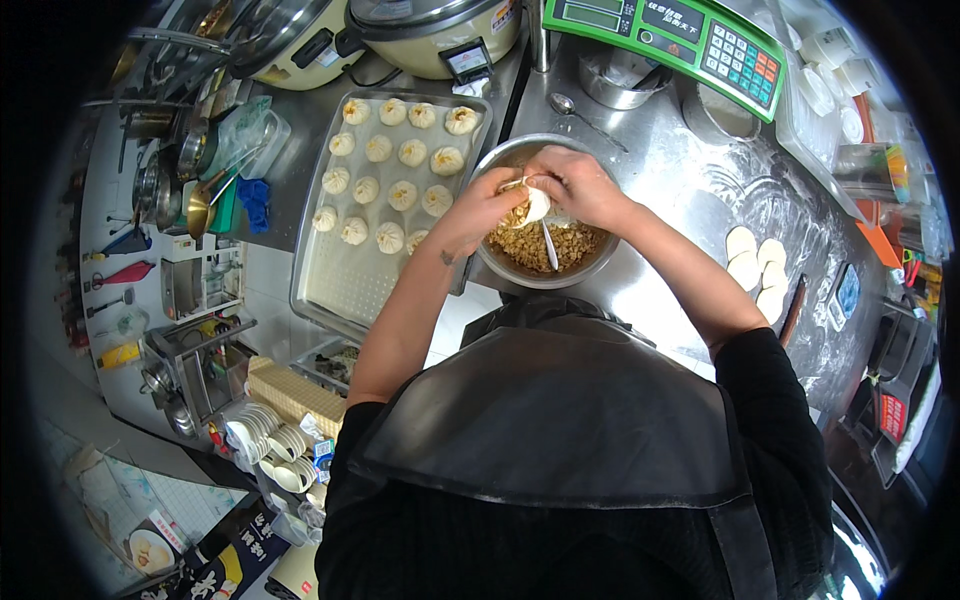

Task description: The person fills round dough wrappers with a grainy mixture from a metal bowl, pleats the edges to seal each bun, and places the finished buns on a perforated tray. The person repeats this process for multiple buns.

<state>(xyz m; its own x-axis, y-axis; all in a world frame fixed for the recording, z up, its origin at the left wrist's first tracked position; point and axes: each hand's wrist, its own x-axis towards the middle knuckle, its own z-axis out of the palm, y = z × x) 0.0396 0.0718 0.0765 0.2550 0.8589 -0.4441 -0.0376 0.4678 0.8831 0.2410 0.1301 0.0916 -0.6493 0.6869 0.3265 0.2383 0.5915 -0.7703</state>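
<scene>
Over a steel bowl (pixel 612 262) of brown crumbly filling (pixel 575 242), both hands hold one bun wrapper (pixel 538 206), a pale dough round with some filling showing in it. My left hand (pixel 482 212) is closed around its left side. At its upper right edge, the fingers of my right hand (pixel 578 188) pinch the dough. A spoon (pixel 550 246) rests in the filling below the wrapper. To the left, a perforated metal tray (pixel 335 275) carries rows of pleated buns (pixel 402 195); my left forearm hides part of its near right corner.
Flat dough rounds (pixel 743 270) lie on the floured steel counter (pixel 690 190) at right, beside a dark rolling pin (pixel 794 310) and a phone (pixel 845 295). A green scale (pixel 680 45), a small steel pot (pixel 615 85) and a loose spoon (pixel 585 118) are beyond the bowl. Cookers (pixel 430 50) stand behind the tray.
</scene>
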